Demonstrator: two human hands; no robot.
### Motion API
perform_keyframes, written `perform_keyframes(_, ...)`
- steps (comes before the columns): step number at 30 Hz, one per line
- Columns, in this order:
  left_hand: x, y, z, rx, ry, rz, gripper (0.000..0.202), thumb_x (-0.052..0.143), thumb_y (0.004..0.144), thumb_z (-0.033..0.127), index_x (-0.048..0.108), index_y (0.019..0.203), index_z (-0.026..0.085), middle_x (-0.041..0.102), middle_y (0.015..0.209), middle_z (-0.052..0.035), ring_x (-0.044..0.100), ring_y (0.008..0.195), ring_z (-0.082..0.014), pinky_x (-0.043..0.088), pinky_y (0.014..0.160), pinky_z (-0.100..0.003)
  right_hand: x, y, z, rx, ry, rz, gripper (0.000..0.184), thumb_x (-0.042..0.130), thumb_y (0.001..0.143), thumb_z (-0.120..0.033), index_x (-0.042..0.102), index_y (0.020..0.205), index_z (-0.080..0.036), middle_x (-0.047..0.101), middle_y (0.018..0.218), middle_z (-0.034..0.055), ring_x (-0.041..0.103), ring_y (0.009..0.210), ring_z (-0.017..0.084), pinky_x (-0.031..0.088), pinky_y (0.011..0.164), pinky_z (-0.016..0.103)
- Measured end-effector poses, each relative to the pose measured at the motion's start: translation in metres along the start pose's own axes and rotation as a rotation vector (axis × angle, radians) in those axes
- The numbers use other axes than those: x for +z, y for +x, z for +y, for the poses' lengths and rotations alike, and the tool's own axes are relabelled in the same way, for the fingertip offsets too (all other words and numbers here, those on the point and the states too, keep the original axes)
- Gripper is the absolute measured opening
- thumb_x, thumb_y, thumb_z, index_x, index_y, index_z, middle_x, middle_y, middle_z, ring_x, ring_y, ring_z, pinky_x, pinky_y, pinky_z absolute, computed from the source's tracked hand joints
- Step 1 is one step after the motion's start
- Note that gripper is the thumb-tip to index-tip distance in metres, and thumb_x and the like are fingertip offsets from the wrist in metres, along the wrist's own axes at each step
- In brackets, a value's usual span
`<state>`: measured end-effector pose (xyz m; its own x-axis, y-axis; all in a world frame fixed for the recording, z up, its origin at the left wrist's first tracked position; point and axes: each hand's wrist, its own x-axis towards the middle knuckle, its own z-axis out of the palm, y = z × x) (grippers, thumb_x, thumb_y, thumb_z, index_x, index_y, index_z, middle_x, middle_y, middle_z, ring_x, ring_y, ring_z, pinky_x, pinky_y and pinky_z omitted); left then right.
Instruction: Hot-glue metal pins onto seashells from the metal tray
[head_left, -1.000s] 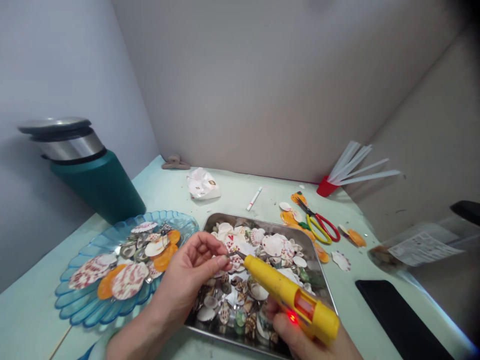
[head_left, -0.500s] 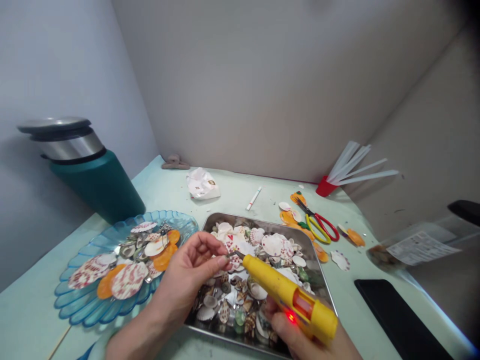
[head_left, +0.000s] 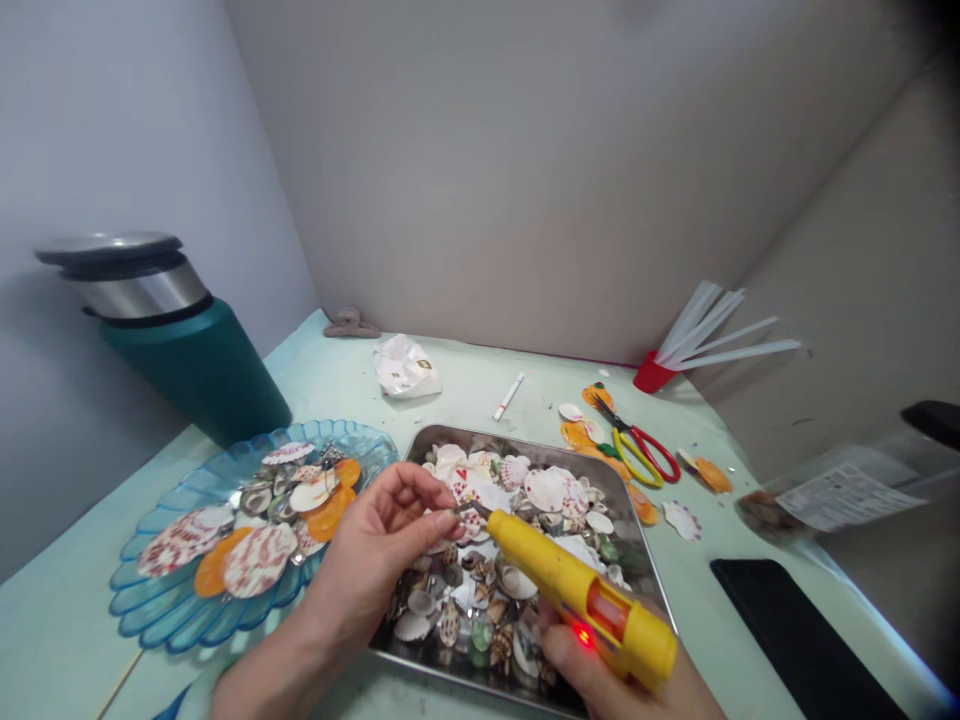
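The right hand (head_left: 589,660) carries a yellow plastic glue gun (head_left: 555,565). Its grip is closed around the handle, and a red indicator light glows beside the thumb. The barrel slopes up and to the left, with the dark nozzle directed at the left fingertips and very close to them.

The left hand (head_left: 379,535) is positioned above the left portion of a rectangular silver metal tray (head_left: 651,560). Its grip is nearly closed, thumb and index finger drawn together and the remaining fingers curled. A small item may sit between the tips, but the view is too coarse to confirm this.

The tray rests on a pale green surface (head_left: 337,390) and contains mixed white, speckled and spiral seashells (head_left: 546,488). To its left, a translucent blue scalloped plate (head_left: 139,612) bears orange, white and reddish-patterned shells. A teal bottle with a steel collar (head_left: 202,365) stands behind the plate.

Beyond the tray's far right corner, scissors with red and yellow handles (head_left: 636,434) lie among loose orange shells. Farther back, a small red cup (head_left: 654,374) holds translucent white sticks (head_left: 701,325). A flat black object (head_left: 795,630) lies to the right of the tray.
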<state>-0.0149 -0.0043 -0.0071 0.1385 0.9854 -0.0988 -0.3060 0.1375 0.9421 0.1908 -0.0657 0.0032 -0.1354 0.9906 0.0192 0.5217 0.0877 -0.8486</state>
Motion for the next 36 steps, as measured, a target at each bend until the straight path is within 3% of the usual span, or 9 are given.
perform_keyframes(8,0.0015,-0.0006,0.0002,-0.002,-0.009,0.004,0.021,0.073,0.07,0.017,0.055,0.081,0.017,0.061,0.079,0.0015,0.06,0.067,-0.0087,0.053,0.066,-0.022,-0.0012,0.0024,-0.0026,-0.01,-0.034,-0.016,0.024,0.057,0.077,-0.042,0.06,0.066,-0.021,0.064,0.062,0.0008,0.064,0.063,0.018,0.053,0.059,0.024)
perform_keyframes(20,0.0006,-0.0004,0.001,-0.004,-0.016,0.021,0.021,0.074,0.067,0.016,0.056,0.079,0.016,0.062,0.078,0.0008,0.06,0.066,-0.0094,0.053,0.065,-0.023,0.0005,0.0014,-0.0009,0.005,-0.021,0.01,0.023,0.058,0.076,-0.043,0.063,0.069,-0.022,0.062,0.059,0.0001,0.061,0.058,0.017,0.051,0.053,0.023)
perform_keyframes(36,-0.0017,-0.0006,-0.0021,-0.009,-0.006,-0.001,0.021,0.072,0.07,0.018,0.055,0.082,0.018,0.062,0.081,0.0014,0.061,0.069,-0.0098,0.053,0.068,-0.024,0.0035,0.0,-0.0018,0.021,-0.012,0.084,0.023,0.063,0.073,-0.044,0.067,0.069,-0.022,0.07,0.066,0.0013,0.062,0.056,0.018,0.052,0.056,0.025)
